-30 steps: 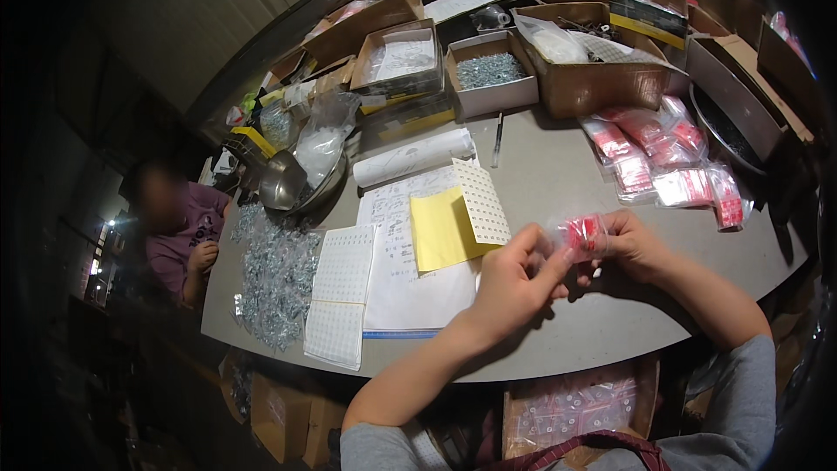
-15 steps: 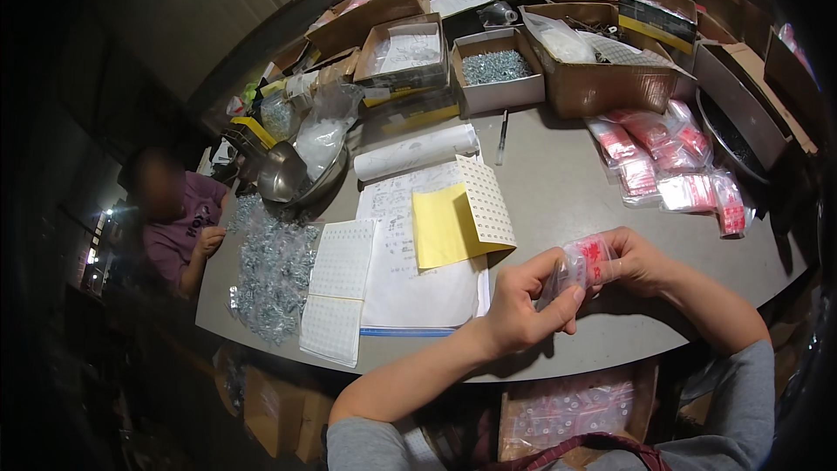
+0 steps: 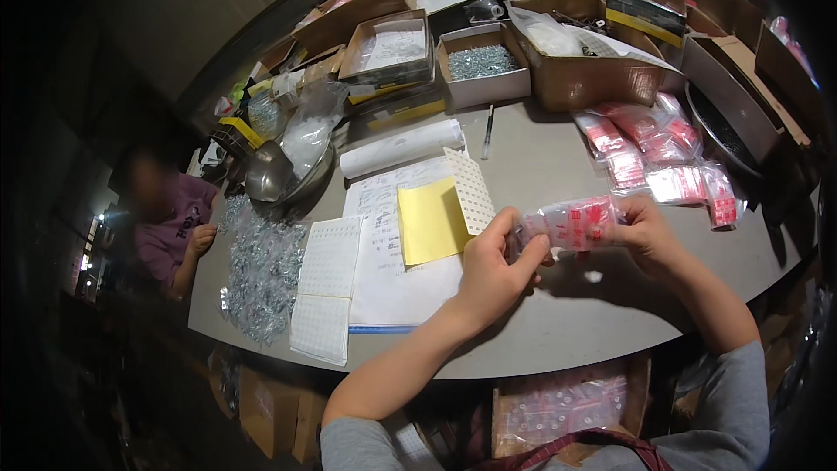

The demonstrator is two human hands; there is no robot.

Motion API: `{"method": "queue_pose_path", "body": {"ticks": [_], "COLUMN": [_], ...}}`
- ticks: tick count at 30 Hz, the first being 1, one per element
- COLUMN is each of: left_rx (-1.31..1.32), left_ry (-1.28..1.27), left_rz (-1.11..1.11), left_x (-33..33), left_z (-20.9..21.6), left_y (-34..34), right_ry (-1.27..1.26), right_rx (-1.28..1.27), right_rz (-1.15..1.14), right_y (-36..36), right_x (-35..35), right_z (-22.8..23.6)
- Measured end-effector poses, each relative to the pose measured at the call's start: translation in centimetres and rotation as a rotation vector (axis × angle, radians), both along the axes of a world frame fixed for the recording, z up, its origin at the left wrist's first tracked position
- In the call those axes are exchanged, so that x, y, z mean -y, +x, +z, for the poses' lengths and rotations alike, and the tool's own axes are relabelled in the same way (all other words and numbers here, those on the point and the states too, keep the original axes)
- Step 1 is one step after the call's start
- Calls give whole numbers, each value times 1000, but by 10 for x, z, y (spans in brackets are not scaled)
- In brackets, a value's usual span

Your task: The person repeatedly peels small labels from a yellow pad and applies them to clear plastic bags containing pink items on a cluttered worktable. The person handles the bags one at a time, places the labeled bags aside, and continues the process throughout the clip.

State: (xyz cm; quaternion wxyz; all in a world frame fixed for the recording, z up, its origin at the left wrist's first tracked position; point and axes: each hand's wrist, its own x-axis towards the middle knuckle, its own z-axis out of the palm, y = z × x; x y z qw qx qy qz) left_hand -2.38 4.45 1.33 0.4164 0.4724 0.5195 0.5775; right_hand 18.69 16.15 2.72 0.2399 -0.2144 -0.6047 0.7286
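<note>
A bundle of clear plastic bags with red print (image 3: 575, 223) is stretched between my two hands, just above the near right part of the table. My left hand (image 3: 499, 263) is closed on its left end, the thumb lying over the plastic. At the other end, my right hand (image 3: 647, 231) pinches the bags. Under the bundle a small white scrap (image 3: 594, 276) shows, too small to name. To the left of my left hand lie a yellow sheet (image 3: 432, 222) and a folded sheet of small printed labels (image 3: 469, 192), both on an open notebook (image 3: 410, 296).
More red-printed bags (image 3: 671, 183) lie at the right. A heap of small filled bags (image 3: 261, 279) covers the left side, near a metal bowl (image 3: 272, 173). Boxes, one of small metal parts (image 3: 481, 63), line the back. A person (image 3: 179, 218) sits at the left edge.
My hands have moved apart, and the bag bundle between them is now drawn out lengthwise. The white scrap has come into sight below it. The whole view has shifted slightly.
</note>
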Motion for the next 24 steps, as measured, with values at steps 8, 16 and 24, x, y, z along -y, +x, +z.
{"method": "queue_pose_path", "body": {"ticks": [8, 16, 24], "left_rx": [16, 68, 84], "left_ry": [78, 138, 130], "left_rz": [-246, -291, -130], "left_x": [17, 27, 7], "left_z": [3, 7, 5], "left_y": [9, 19, 7], "right_ry": [102, -89, -283], "right_rx": [148, -49, -232], "right_rz": [203, 237, -112], "right_y": [-6, -10, -6], "right_x": [1, 22, -1], "right_z": [5, 9, 6]}}
